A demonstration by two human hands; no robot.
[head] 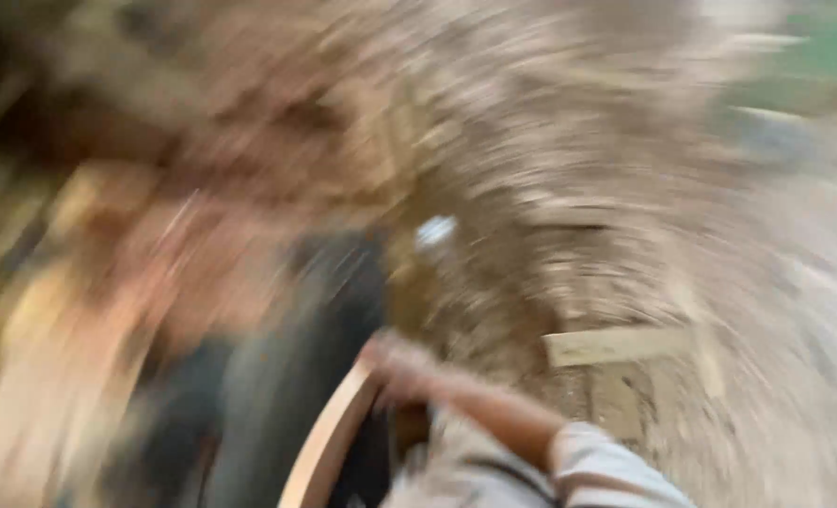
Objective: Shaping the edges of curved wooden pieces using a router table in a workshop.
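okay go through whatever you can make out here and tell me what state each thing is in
Right hand: on the top end of the curved wooden piece, grip blurred.
Curved wooden piece: tilted, held at its top.
Flat wooden offcut: lying flat on the littered ground.
Left hand: not in view.

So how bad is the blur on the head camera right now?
Head view: heavy swirling motion blur throughout; sharpest near the bottom, where a hand meets a curved wooden piece, with a wood scrap on the ground; left side is unreadable smear; no glare.
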